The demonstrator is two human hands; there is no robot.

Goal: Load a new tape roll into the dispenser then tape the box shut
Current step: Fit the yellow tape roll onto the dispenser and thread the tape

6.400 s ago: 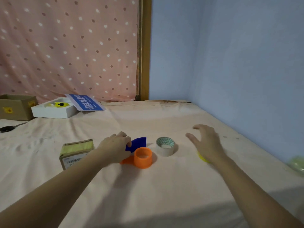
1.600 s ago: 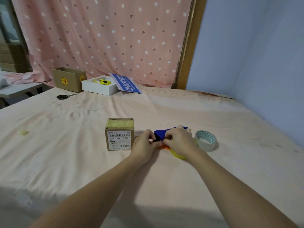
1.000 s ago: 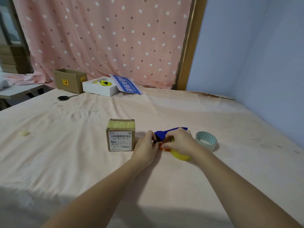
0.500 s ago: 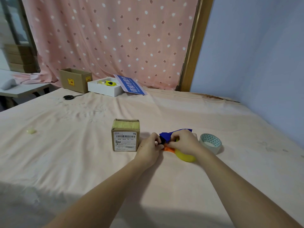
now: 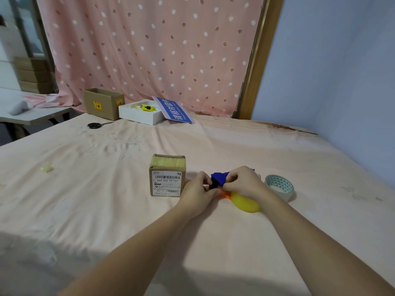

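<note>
A blue and orange tape dispenser lies on the pink cloth between my two hands. My left hand pinches its left end near the black part. My right hand grips it from the right and covers most of it. A yellow tape roll sticks out under my right hand, against the dispenser. A small cardboard box with a barcode label and yellowish tape on top stands just left of my left hand. An older roll with a green-patterned core lies to the right.
At the back stand an open cardboard box, a white tray holding a yellow item, a blue sign and black scissors. A small yellowish scrap lies at the left. A blue wall borders the right side.
My right hand brought the yellow roll to the dispenser, and both hands closed on it. Over the last second the hands barely shift; the camera has moved closer.
</note>
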